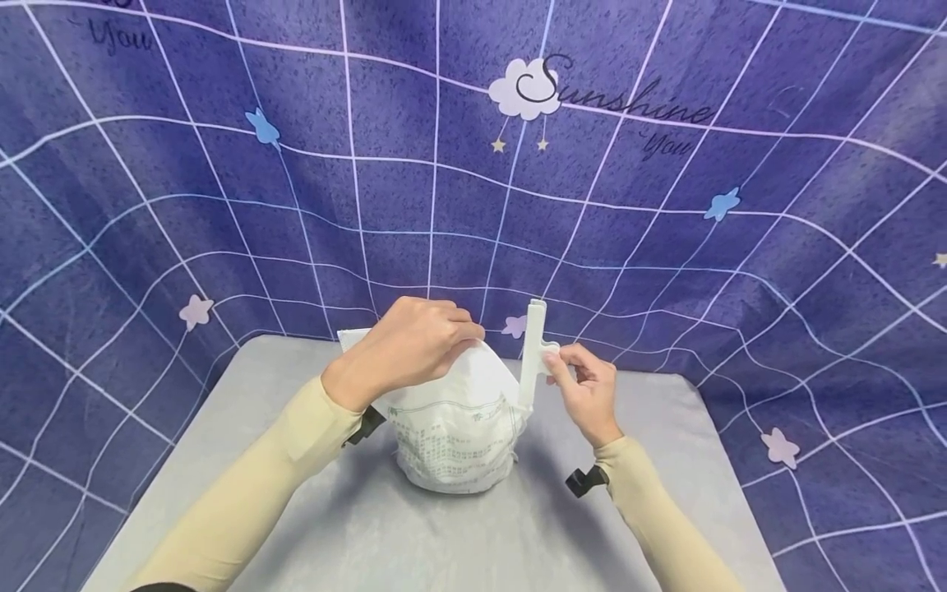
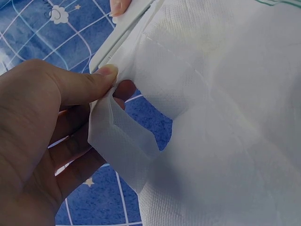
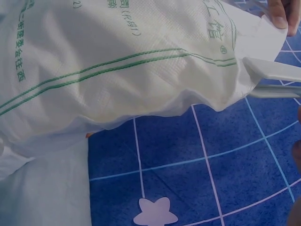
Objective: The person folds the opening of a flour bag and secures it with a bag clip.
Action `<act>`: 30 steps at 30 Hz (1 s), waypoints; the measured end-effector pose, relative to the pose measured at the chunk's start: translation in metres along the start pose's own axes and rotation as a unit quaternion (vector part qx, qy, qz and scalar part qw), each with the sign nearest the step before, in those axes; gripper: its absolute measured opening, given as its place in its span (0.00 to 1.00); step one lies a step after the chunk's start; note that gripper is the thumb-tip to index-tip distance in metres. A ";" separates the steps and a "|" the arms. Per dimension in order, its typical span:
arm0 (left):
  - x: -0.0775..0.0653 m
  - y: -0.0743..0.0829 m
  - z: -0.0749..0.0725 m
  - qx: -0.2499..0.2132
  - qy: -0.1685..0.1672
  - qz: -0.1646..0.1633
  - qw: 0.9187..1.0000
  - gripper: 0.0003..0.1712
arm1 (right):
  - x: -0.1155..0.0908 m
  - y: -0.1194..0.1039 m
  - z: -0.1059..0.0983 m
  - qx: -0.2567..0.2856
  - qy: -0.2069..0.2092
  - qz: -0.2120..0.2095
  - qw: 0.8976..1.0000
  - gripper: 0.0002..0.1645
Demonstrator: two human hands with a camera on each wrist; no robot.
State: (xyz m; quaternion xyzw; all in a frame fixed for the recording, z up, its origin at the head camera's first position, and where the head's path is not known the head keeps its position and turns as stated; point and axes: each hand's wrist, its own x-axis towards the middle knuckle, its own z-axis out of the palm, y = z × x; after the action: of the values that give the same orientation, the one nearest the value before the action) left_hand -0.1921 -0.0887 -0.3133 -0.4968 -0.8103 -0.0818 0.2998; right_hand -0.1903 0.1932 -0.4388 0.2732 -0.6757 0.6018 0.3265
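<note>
A white plastic bag [image 1: 459, 427] with green print stands on the table, its top rising to a peak. My left hand [image 1: 414, 341] pinches its top edge; in the left wrist view, the thumb [image 2: 106, 73] presses the film beside a cut-out handle hole. My right hand [image 1: 588, 390] holds a long white bag clip [image 1: 532, 353] by its handle, thumb on the near side. The clip stands nearly upright at the bag's upper right corner. In the right wrist view, the two clip bars [image 3: 277, 70] are parted, with their tips at the bag's edge. The bag's contents are hidden.
The bag stands on a grey cloth-covered table [image 1: 414, 543]. Behind and around it hangs a blue curtain [image 1: 414, 189] with white grid lines, stars and clouds. Dark wrist straps [image 1: 584, 481] sit over the beige sleeves [image 1: 251, 493].
</note>
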 end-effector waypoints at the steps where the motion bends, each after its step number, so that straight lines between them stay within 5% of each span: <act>1: -0.001 0.000 0.001 -0.001 -0.001 0.000 1.000 0.07 | -0.001 0.001 0.001 0.001 -0.001 0.001 1.000 0.07; 30: -0.001 -0.002 0.003 -0.010 0.002 -0.009 1.000 0.04 | 0.005 0.008 0.010 0.028 -0.048 0.005 0.998 0.06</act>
State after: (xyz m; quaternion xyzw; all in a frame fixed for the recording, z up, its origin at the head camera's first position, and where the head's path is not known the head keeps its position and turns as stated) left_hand -0.1949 -0.0897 -0.3158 -0.4920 -0.8133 -0.0942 0.2958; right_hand -0.2007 0.1844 -0.4409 0.3074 -0.6744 0.6087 0.2831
